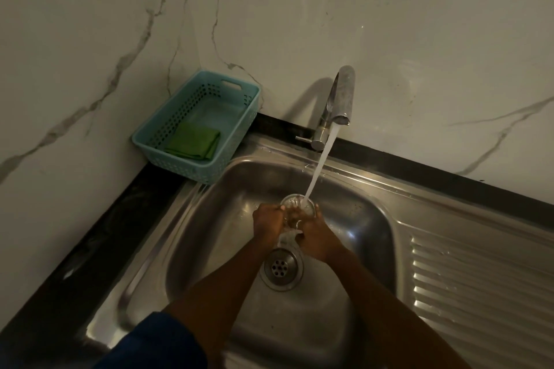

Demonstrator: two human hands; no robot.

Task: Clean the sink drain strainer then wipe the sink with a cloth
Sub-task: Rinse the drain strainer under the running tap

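In the head view, I read the rinsing step as under way. The left hand [267,220] and right hand [314,237] each had a grip curled on the sink drain strainer [296,204]. They held it above the sink [209,234] basin, in the stream [319,168] from the tap [340,99], beyond the open drain [281,268]. The strainer was round and showed no long axis, and its open face tilted up toward the water. The next move, I judged, called for reseating it, then fetching the green cloth [193,142] from the basket [254,99].
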